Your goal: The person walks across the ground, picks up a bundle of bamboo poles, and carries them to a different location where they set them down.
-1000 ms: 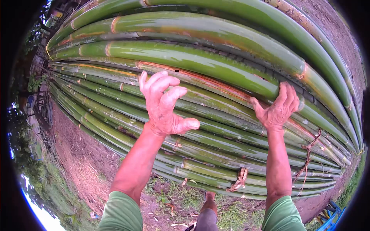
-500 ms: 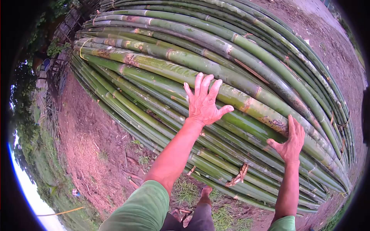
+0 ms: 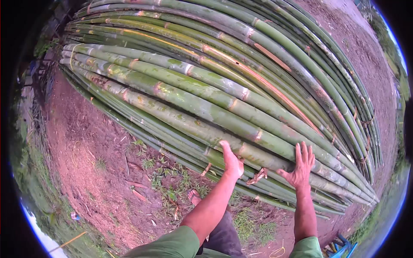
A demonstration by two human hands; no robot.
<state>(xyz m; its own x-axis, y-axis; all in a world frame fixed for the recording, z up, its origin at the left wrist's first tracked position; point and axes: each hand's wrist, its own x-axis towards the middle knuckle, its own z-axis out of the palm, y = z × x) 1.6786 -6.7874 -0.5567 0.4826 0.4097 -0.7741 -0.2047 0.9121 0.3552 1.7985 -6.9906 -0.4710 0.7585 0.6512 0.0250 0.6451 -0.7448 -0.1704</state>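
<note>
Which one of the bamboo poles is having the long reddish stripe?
The pole in the middle of the pile, beyond the tied bundle. Its long stripe has a small dark spot; the brown patch farther out is short.

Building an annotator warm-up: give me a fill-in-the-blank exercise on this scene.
1. The left hand and right hand are at a bundle of long ____ poles.
2. Both sleeves are colored ____.
3. Of the two hands, the ____ one is nearer the blue object at the picture's lower edge.
4. Near the foot, the soil has patches of green ____.

Missing words: bamboo; green; right; grass.
</note>
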